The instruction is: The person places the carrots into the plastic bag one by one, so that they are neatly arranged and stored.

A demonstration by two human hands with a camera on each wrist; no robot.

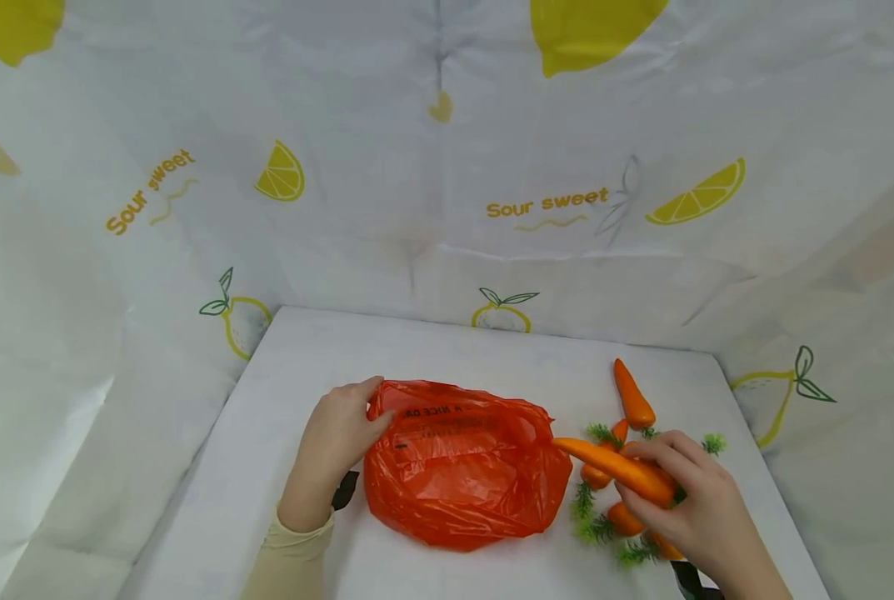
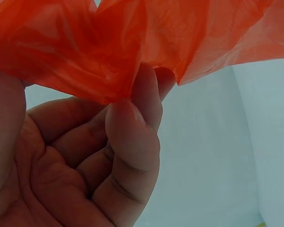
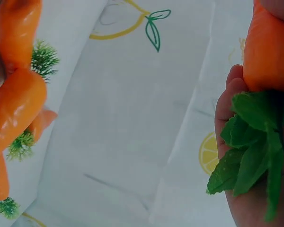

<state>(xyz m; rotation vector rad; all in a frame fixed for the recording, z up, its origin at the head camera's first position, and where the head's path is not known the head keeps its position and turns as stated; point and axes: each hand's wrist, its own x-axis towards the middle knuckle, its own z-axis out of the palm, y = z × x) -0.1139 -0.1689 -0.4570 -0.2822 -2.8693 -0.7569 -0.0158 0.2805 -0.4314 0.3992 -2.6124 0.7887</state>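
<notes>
A red plastic bag (image 1: 461, 467) with dark print lies at the middle of the white table, its mouth spread. My left hand (image 1: 342, 433) pinches the bag's left rim between thumb and fingers; the left wrist view shows the fingers (image 2: 132, 132) bent at the red film (image 2: 85, 52). My right hand (image 1: 705, 500) grips a carrot (image 1: 619, 468) by its thick end, its tip pointing left at the bag's right edge. In the right wrist view green leaves (image 3: 255, 142) hang from that carrot (image 3: 270, 52), against the palm.
Several other carrots with feathery green tops lie in a heap at the right, one carrot (image 1: 632, 396) apart behind them; some appear in the right wrist view (image 3: 19, 104). Lemon-printed white cloth (image 1: 417, 208) walls the table (image 1: 327, 342) at the back and sides.
</notes>
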